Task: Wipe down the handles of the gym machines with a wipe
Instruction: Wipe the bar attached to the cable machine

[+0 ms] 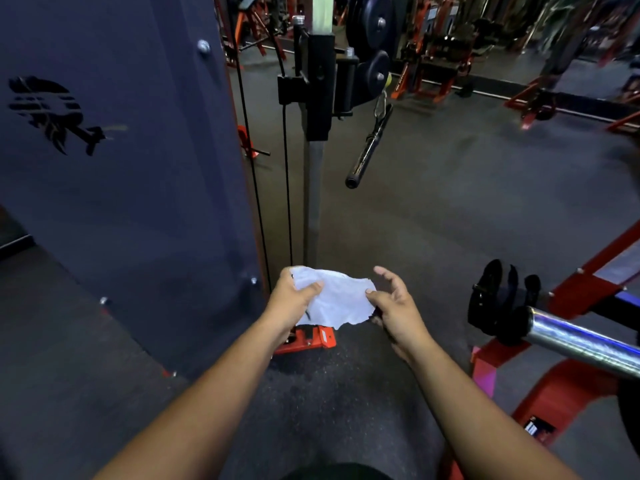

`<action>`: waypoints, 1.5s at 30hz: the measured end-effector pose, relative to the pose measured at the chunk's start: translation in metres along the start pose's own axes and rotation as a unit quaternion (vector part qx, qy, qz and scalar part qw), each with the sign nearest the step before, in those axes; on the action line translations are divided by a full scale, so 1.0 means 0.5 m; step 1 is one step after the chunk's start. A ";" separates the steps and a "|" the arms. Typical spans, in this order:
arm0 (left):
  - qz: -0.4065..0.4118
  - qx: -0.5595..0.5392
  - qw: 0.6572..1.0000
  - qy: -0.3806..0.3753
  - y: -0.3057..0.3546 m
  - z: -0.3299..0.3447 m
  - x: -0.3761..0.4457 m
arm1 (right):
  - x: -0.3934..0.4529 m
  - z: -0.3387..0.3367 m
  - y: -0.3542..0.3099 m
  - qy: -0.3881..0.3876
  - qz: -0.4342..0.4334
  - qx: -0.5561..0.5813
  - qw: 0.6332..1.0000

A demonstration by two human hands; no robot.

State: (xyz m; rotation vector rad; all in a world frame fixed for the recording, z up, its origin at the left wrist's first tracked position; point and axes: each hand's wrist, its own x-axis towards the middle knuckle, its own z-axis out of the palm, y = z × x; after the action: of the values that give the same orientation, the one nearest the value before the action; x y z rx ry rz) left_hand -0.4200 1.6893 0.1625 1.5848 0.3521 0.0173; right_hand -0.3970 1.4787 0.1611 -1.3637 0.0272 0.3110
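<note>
Both hands spread a thin white wipe in front of the cable machine, its hanging bar handle not yet touched.

The left hand (294, 296) pinches the wipe (337, 299) with thumb over fingers; the right hand (394, 303) nips its other edge, fingers half curled, though blur hides the exact contact. The wipe looks light, limp and easily torn, best bunched in one palm and wrapped round the stiff, free-swinging bar handle (369, 147), steadied near its clip.

Low in the middle of the frame, the left hand (294, 299) grips a white wipe (337, 299) while the right hand (394, 306) pinches its other edge. Above them, centre frame, a black bar handle (369, 147) hangs from the cable machine (315, 88).
</note>
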 end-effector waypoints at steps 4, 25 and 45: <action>0.035 0.097 0.993 0.059 0.008 -0.019 -0.004 | -0.002 -0.010 0.008 -0.005 -0.056 -0.108 0.993; 0.188 0.408 0.893 -0.030 0.019 -0.066 0.023 | -0.013 -0.071 -0.023 0.040 -0.184 -0.515 0.836; 0.036 0.145 0.970 -0.194 0.094 0.066 -0.011 | 0.008 -0.051 -0.076 -0.099 -0.061 -0.168 0.979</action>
State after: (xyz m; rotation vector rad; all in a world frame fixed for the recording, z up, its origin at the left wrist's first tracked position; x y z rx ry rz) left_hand -0.4076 1.6556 0.2077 1.8428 -0.0125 -0.2968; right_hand -0.3803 1.4482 0.1914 -1.6551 -0.2868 0.3579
